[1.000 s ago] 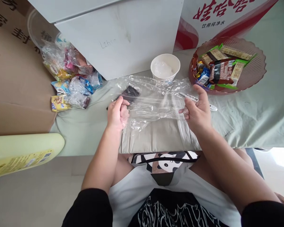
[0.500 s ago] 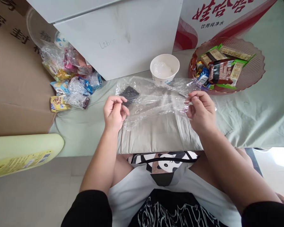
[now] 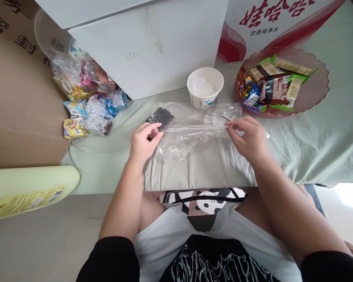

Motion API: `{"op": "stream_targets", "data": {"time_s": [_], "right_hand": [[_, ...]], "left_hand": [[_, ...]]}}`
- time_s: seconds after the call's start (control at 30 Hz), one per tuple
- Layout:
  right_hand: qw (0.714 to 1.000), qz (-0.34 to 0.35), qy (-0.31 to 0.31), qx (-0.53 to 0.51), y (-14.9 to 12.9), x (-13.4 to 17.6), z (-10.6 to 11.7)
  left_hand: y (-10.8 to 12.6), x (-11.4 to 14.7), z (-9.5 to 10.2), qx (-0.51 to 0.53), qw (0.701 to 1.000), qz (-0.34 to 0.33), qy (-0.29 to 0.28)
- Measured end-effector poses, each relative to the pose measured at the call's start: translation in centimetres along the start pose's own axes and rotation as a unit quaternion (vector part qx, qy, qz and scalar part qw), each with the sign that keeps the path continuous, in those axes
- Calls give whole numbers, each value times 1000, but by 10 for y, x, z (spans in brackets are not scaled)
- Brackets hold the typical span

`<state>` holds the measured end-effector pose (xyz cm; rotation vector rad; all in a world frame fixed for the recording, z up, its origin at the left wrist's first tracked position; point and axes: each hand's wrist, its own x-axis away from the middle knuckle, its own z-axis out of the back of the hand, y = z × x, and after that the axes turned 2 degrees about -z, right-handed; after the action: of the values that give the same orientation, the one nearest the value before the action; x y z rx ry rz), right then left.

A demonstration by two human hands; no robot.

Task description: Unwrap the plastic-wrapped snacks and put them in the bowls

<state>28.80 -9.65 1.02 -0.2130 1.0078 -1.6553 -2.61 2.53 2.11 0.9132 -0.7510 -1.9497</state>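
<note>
A clear plastic bag [image 3: 191, 129] is stretched between my two hands, low over the cloth. My left hand [image 3: 144, 141] pinches its left end between thumb and fingers. At the other end, my right hand [image 3: 247, 139] grips the bag's edge with its fingertips. Through the film at the left shows a flat black object [image 3: 161, 116], whose kind I cannot make out. Just behind the bag stands a white paper cup [image 3: 204, 100] with something whitish, translucent inside.
A pinkish scalloped bowl [image 3: 314, 92] of wrapped snacks stands at the right. Packaged items [image 3: 88, 111] are heaped at the left by a cardboard box [image 3: 23, 117]. White boxes [image 3: 164, 47] close off the back. A pale yellow bottle [image 3: 32, 188] lies front left.
Both hands have turned, and the bag between them is now pulled into a straight taut line. Its right part has drawn away from the bowl, and my right fingertips sit slightly further left.
</note>
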Motion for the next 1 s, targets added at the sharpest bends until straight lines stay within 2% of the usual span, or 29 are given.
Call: {"op": "stream_targets", "data": {"time_s": [0.1,0.2,0.27,0.37,0.47,0.53,0.57,0.63,0.67,0.7,0.73,0.8,0.83,0.87,0.9,1.0], "right_hand": [[998,24,53,-8,-7,0,4],[993,55,101,-40,-14,1,8],[989,77,107,-68,-18,3,11],[987,84,55,-129,-20,4,15],[972,-4,-45,-230,-23,6,20],[935,-100,-118,-320,-25,7,26],[905,-140,-161,-368,-26,6,29],[838,-186,-233,-457,-25,5,35],[815,-194,-242,-489,-24,4,37],[806,-196,-223,-512,-21,2,37],[811,-198,-179,-521,-19,1,37],[835,-206,-80,-503,-14,-2,30],[843,-211,-64,-491,-13,-3,25],[844,-216,-78,-484,-14,-3,20],[839,-218,-119,-483,-16,-1,14],[787,-207,-337,-473,-31,5,-4]], "left_hand": [[2,-3,3,-4,999,-18,27],[3,-5,5,43,997,-33,45],[3,-5,5,92,994,-35,53],[7,-4,5,192,980,8,43],[17,-4,5,299,951,71,38],[23,-5,5,354,927,111,48],[26,-5,5,374,916,137,52],[30,-8,6,409,885,219,40],[31,-9,7,423,865,270,24],[32,-11,7,436,843,316,8],[32,-13,7,444,822,356,-13],[33,-17,3,440,797,410,-59],[34,-18,0,428,793,425,-85],[34,-19,-4,413,792,435,-115],[34,-20,-8,399,789,443,-147],[35,-18,-21,391,784,436,-207]]}}
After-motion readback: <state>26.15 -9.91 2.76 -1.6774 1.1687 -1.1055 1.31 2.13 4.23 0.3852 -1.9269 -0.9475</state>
